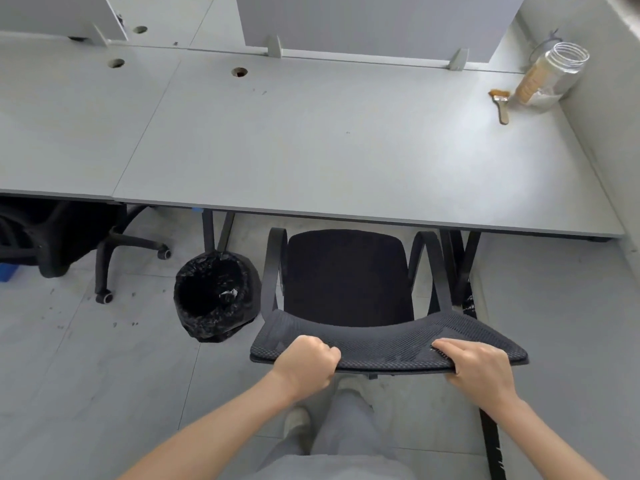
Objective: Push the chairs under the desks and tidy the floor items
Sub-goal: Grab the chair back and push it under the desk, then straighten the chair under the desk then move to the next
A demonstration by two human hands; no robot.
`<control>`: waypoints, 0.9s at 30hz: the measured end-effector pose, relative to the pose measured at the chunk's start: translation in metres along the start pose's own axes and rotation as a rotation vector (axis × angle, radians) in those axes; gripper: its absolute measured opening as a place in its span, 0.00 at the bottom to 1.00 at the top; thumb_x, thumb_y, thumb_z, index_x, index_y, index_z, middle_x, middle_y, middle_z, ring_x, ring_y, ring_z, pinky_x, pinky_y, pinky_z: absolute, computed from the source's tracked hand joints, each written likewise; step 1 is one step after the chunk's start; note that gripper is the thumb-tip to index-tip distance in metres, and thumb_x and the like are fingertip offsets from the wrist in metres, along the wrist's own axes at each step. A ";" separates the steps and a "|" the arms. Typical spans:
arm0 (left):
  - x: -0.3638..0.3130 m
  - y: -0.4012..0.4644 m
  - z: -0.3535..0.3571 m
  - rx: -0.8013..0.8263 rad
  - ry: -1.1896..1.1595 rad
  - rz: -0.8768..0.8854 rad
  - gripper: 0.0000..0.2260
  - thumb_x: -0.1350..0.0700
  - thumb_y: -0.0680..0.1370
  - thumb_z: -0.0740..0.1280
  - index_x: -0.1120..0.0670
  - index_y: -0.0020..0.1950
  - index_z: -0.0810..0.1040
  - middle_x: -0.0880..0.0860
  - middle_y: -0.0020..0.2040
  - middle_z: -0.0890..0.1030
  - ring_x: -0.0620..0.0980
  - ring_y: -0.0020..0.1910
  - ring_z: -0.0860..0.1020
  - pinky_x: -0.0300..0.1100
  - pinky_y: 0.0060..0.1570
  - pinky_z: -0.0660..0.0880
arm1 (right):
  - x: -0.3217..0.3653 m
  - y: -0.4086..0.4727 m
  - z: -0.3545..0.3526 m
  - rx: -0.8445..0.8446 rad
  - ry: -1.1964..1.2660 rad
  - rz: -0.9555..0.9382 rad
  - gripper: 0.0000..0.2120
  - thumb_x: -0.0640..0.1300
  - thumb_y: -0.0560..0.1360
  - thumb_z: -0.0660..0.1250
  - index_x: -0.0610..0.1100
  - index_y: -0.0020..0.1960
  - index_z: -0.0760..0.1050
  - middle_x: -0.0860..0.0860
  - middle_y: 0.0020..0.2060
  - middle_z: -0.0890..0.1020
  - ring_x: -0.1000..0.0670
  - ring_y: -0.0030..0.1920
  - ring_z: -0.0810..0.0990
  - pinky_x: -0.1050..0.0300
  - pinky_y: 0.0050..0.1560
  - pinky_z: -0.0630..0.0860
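Note:
A black office chair [346, 275] with armrests stands in front of the grey desk [311, 147], its seat front just at the desk's edge. Its mesh backrest top [388, 341] faces me. My left hand [304, 362] is closed over the left part of that backrest top. Gripping the right part is my right hand [478, 368]. A second black chair [52, 233] sits mostly under the neighbouring desk at the left, its wheeled base sticking out.
A bin lined with a black bag [214, 296] stands on the floor left of the chair. A glass jar [550, 77] and a brush [500, 102] rest at the desk's back right. A black strip [491, 441] lies on the floor at right. A blue item [7, 271] shows at far left.

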State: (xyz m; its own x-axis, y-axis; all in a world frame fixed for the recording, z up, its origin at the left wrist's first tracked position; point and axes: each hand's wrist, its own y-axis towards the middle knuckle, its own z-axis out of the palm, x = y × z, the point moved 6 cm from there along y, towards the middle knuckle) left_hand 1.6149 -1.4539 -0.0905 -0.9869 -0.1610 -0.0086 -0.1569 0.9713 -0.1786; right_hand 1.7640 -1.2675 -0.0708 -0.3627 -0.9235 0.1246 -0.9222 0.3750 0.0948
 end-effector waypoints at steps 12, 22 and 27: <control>0.068 0.116 -0.025 -0.061 -0.013 -0.051 0.20 0.48 0.46 0.80 0.52 0.21 0.69 0.49 0.15 0.69 0.46 0.14 0.69 0.30 0.17 0.57 | -0.059 0.114 0.000 0.043 -0.041 0.053 0.16 0.49 0.62 0.55 0.49 0.37 0.82 0.56 0.31 0.84 0.51 0.30 0.82 0.66 0.25 0.70; 0.128 0.156 -0.031 -0.060 -0.074 -0.177 0.18 0.53 0.47 0.81 0.54 0.24 0.73 0.49 0.16 0.70 0.47 0.15 0.69 0.31 0.15 0.64 | -0.073 0.173 0.019 0.101 -0.026 0.093 0.11 0.46 0.56 0.77 0.48 0.36 0.79 0.54 0.29 0.82 0.51 0.30 0.81 0.60 0.24 0.74; 0.142 0.171 -0.032 -0.032 -0.121 -0.189 0.17 0.54 0.48 0.80 0.54 0.24 0.73 0.48 0.16 0.71 0.48 0.16 0.71 0.30 0.17 0.65 | -0.078 0.192 0.018 0.094 -0.030 0.101 0.12 0.45 0.53 0.77 0.49 0.35 0.79 0.55 0.28 0.81 0.51 0.29 0.80 0.64 0.24 0.69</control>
State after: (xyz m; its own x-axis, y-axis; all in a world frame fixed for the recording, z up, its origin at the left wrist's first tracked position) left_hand 1.4471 -1.3047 -0.0912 -0.9287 -0.3581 -0.0959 -0.3412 0.9268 -0.1571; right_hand 1.6127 -1.1246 -0.0800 -0.4564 -0.8842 0.0996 -0.8890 0.4578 -0.0098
